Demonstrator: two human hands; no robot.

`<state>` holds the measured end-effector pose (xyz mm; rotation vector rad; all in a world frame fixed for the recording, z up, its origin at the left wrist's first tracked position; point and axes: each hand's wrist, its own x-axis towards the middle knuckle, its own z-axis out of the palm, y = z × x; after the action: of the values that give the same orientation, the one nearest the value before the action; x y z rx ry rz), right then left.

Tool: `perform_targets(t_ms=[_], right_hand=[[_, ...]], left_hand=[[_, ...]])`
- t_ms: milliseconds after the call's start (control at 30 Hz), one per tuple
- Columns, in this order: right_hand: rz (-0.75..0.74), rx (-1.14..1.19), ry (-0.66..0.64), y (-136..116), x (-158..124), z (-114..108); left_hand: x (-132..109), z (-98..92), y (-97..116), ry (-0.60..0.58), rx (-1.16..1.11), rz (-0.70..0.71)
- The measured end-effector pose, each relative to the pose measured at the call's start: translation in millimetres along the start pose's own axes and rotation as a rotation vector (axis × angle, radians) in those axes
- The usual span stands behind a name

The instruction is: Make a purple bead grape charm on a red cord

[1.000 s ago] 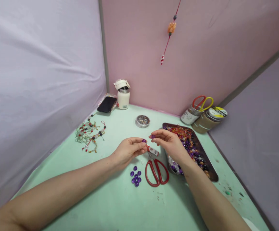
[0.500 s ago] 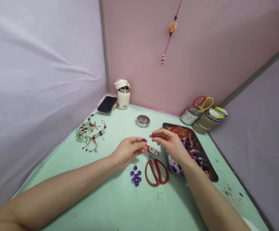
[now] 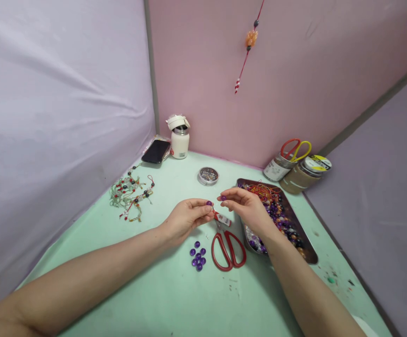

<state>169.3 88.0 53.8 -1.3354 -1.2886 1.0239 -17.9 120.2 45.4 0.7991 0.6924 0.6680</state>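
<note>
Between the thumb and fingers of my left hand (image 3: 190, 218) is a round purple bead (image 3: 209, 203). Close by on the right, the fingertips of my right hand (image 3: 243, 205) pinch a second purple bead (image 3: 223, 198). The two beads are a short way apart, above the table. Just below my hands lie red-handled scissors (image 3: 228, 250), their blades partly covered by a red and white sleeve. Several loose purple beads (image 3: 198, 256) sit in a cluster left of the scissors. My right forearm hides part of a metal tray (image 3: 310, 255) of mixed beads and cords.
A small round dish (image 3: 208, 176) of tiny metal pieces stands beyond my hands. Beaded strings (image 3: 129, 194) lie at left. Farther back are a phone (image 3: 156, 151) and a white bottle (image 3: 180, 142). Two jars (image 3: 277, 167) stand at back right, one holding scissors. A beaded cord (image 3: 251, 39) hangs above.
Hardly anything differs. Both hands keep their beads in nearly the same place, and the whole view has shifted very slightly.
</note>
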Motion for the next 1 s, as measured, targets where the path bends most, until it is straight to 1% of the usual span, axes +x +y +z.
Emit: perform_targets(t_ms=[333, 567, 767, 1000], right_hand=[[-0.01, -0.03, -0.008, -9, -5, 3], [-0.036, -0.067, -0.046, -4, -6, 6], [0.005, 0.014, -0.124, -2, -8, 15], [0.044, 0.015, -0.099, -10, -13, 21]], left_hand=[[2, -1.6, -1, -0.014, 0.028, 0.004], [2, -1.6, -4, -0.012, 0.03, 0.007], [3, -3.8, -8, -0.06, 0.031, 0.043], [4, -4.9, -9, -0.047, 0.017, 0.056]])
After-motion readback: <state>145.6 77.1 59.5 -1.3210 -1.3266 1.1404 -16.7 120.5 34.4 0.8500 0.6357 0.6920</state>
